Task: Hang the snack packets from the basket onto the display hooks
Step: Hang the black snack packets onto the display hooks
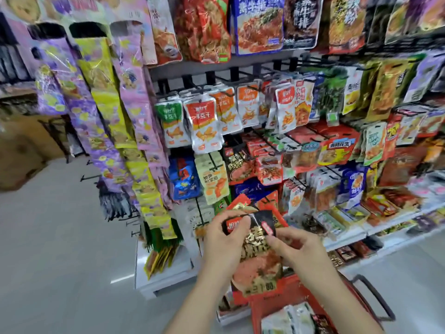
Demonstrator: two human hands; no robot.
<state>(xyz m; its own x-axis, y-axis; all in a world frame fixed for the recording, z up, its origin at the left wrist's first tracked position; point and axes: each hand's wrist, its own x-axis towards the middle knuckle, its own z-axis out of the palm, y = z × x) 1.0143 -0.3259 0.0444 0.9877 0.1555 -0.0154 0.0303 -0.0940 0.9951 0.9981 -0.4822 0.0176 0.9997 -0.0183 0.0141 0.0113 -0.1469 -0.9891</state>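
Note:
A black and red snack packet [257,256] with gold lettering is held upright in front of the lower display. My left hand [224,239] pinches its top left corner. My right hand [293,244] grips its top right edge with curled fingers. Behind it, more red packets [243,203] peek out above the one I hold. The red basket [291,285] sits below my hands, with white and dark packets [289,319] inside. Black display hooks [262,141] carry matching black and red packets [237,162] on the rack ahead.
The rack is packed with hanging snack packets in rows, orange and white pouches [204,124] at mid height. Long purple and yellow strips [101,112] hang at the left end. A white base shelf [163,278] juts out low. Grey floor [60,249] lies to the left.

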